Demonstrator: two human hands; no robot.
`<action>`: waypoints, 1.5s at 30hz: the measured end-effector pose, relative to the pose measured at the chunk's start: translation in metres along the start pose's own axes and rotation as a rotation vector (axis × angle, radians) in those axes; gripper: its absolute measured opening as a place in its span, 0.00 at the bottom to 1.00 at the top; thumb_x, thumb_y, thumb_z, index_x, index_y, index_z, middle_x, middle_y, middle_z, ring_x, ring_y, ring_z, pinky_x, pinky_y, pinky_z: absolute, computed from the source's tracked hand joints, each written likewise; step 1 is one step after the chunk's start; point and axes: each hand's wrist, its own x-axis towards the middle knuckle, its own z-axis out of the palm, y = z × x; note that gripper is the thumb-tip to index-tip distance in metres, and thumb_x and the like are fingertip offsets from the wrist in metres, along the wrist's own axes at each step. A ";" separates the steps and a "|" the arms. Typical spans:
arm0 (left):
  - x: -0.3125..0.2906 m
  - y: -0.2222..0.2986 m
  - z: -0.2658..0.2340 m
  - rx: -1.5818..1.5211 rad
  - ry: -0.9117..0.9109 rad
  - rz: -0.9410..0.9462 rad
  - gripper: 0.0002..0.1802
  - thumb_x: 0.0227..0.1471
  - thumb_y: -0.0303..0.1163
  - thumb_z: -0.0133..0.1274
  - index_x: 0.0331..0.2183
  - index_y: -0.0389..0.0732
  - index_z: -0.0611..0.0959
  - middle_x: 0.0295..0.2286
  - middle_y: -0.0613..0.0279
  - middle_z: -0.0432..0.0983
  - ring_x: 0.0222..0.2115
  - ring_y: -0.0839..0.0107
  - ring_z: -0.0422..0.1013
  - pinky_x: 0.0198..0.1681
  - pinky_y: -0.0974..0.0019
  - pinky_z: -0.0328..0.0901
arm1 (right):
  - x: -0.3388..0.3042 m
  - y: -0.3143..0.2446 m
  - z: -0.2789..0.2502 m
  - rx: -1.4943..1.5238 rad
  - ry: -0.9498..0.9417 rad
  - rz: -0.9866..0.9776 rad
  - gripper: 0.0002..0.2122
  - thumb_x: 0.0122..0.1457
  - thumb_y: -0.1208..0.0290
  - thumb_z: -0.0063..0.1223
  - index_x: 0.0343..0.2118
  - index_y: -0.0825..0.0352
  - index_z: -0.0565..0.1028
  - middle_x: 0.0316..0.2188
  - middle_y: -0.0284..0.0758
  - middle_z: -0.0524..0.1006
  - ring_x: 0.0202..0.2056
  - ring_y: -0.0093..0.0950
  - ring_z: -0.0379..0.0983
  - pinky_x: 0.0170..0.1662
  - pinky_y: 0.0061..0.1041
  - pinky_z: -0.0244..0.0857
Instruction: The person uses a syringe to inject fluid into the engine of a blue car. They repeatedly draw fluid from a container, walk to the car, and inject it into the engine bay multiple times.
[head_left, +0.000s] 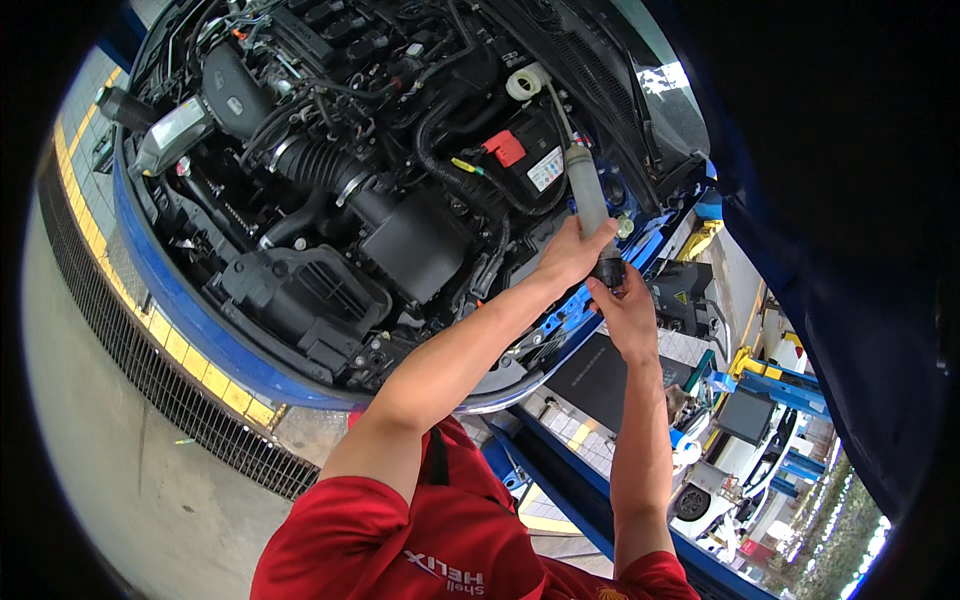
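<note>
A large fluid syringe (590, 190) with a cloudy translucent barrel stands tilted over the engine bay's right side. My left hand (576, 255) is wrapped round the lower part of its barrel. At its black near end (608, 271), my right hand (622, 308) has its fingers closed. From the far tip a thin tube (557, 105) runs up to a round cream-coloured reservoir opening (523, 84); whether it reaches inside is hard to tell. Little fluid can be made out through the barrel.
Beside the syringe sits a battery (530, 165) with a red terminal cover (505, 148). A black air filter box (415, 245) and ribbed intake hose (318, 165) lie further left. The raised bonnet (830, 270) hangs at right. A floor grate (150, 350) runs left of the car.
</note>
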 end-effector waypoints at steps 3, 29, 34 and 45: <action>0.015 0.005 0.004 -0.002 0.013 -0.013 0.44 0.63 0.66 0.57 0.56 0.31 0.76 0.42 0.54 0.81 0.42 0.67 0.78 0.49 0.60 0.71 | 0.013 -0.008 -0.009 -0.068 0.008 0.018 0.31 0.63 0.61 0.67 0.64 0.72 0.71 0.33 0.34 0.83 0.31 0.23 0.81 0.36 0.27 0.73; 0.092 0.126 -0.053 -1.100 -0.269 -0.096 0.28 0.73 0.57 0.44 0.42 0.41 0.82 0.36 0.59 0.83 0.35 0.64 0.81 0.44 0.57 0.78 | 0.095 -0.205 0.009 -0.567 0.296 -0.407 0.21 0.60 0.69 0.66 0.54 0.68 0.72 0.52 0.51 0.73 0.47 0.56 0.80 0.50 0.47 0.78; 0.107 0.111 -0.083 -1.152 -0.358 -0.087 0.27 0.74 0.54 0.45 0.50 0.38 0.81 0.43 0.57 0.83 0.41 0.62 0.81 0.50 0.56 0.77 | 0.096 -0.211 0.041 -0.606 0.306 -0.473 0.22 0.62 0.69 0.66 0.53 0.72 0.69 0.52 0.55 0.70 0.42 0.58 0.81 0.46 0.49 0.79; 0.078 0.123 -0.070 -0.914 -0.062 -0.216 0.15 0.59 0.37 0.65 0.40 0.37 0.80 0.28 0.57 0.79 0.26 0.63 0.77 0.33 0.56 0.75 | 0.085 -0.178 0.048 -0.765 0.184 -0.166 0.25 0.67 0.55 0.57 0.49 0.76 0.65 0.40 0.62 0.81 0.43 0.61 0.81 0.50 0.53 0.76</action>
